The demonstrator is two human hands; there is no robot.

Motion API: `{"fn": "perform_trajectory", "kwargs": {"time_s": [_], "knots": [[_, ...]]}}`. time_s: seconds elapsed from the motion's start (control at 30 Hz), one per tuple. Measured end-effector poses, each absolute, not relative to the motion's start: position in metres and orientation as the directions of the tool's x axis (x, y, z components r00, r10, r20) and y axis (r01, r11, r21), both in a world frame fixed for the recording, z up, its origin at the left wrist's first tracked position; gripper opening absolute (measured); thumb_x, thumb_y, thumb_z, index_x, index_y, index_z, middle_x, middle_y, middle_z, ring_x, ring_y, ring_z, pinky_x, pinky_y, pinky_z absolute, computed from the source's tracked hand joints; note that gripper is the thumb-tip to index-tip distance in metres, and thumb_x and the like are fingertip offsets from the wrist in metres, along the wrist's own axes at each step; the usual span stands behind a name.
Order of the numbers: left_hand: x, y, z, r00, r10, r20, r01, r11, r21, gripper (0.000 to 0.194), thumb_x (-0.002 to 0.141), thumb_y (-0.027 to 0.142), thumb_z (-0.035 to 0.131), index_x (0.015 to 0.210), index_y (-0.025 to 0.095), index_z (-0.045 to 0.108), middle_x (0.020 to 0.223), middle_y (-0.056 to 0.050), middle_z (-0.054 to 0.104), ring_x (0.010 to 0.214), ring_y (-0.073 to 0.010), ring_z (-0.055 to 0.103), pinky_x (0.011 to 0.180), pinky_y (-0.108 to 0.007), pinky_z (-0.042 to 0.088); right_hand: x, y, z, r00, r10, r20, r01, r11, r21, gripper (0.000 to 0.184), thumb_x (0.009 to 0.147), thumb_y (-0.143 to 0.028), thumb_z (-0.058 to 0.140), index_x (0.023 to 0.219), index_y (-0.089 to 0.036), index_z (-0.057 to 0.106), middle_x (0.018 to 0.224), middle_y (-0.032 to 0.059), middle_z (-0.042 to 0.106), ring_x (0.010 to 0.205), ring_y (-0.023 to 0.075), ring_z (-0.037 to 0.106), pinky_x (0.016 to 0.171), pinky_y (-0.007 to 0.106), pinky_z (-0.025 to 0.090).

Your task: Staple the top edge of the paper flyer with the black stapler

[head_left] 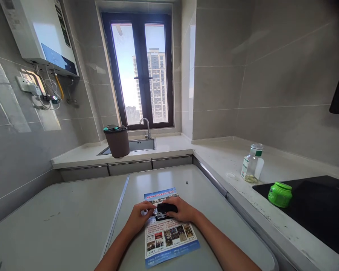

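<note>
A printed flyer (169,235) with blue borders and small photos lies flat on the grey table top (73,222) in front of me. Over its upper half I hold a small black object (166,207), perhaps a stapler, with a second dark part just beneath it. My right hand (182,211) wraps around the object's right end from the side. My left hand (138,218) rests on the flyer's left edge, its fingers pinched against the object's left end. Both forearms reach in from the bottom edge.
A brown bin (117,141) stands by the sink (142,145) and tap (147,126) under the window. On the right counter are a clear jar (252,163), a green lid-like container (280,194) and a black cooktop (313,210). A water heater (42,34) hangs at upper left.
</note>
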State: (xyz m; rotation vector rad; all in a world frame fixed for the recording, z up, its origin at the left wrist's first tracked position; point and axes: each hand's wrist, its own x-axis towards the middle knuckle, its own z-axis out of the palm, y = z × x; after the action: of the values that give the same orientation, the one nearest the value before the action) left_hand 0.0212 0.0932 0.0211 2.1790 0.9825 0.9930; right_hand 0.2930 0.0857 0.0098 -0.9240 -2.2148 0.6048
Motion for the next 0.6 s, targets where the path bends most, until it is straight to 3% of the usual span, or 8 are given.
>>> {"fn": "perform_trajectory", "kwargs": {"time_s": [0.2,0.6], "knots": [[0.02,0.0879,0.0265,0.497,0.809,0.315,0.425,-0.543,0.724,0.016,0.086,0.026,0.067,0.095,0.022,0.08,0.092,-0.005,0.079,0.087,-0.022,0.071,0.083,-0.031,0.052,0.2933,0.0857,0.0098,-0.533,0.756,0.38,0.445,0.633,-0.634,0.048,0.084,-0.036,0.075,0.13,-0.026,0.067,0.119,0.0075,0.072,0.107,0.0271,0.066,0.094,0.037,0.051],[0.021,0.0883,0.0244,0.501,0.796,0.34,0.403,-0.562,0.722,0.015,0.081,0.019,0.067,0.088,0.023,0.08,0.091,-0.003,0.08,0.087,-0.0216,0.073,0.083,-0.03,0.053,0.2934,0.0837,0.0132,-0.534,0.752,0.387,0.425,0.635,-0.645,0.048,0.084,-0.037,0.075,0.13,-0.025,0.067,0.117,0.0073,0.072,0.106,0.0257,0.066,0.094,0.037,0.05]]}}
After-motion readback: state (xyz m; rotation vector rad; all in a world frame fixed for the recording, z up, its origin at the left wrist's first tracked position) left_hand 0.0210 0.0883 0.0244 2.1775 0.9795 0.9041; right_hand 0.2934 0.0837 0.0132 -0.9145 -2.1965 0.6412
